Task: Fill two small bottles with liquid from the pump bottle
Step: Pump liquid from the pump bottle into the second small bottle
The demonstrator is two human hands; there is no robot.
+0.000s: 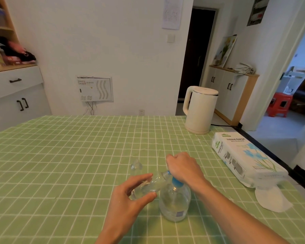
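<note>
A clear pump bottle (174,203) with a blue pump head stands on the green checked tablecloth near the front. My right hand (183,168) sits on top of the pump head, fingers curled over it. My left hand (130,196) holds a small clear bottle (148,186) tilted on its side, its mouth up against the blue pump spout. A second small clear bottle (136,165) stands on the cloth just beyond, apart from both hands.
A white electric kettle (200,111) stands at the far right of the table (60,155), its cord running off the edge. A tissue paper pack (245,157) lies along the right edge with a loose tissue (273,199) beside it.
</note>
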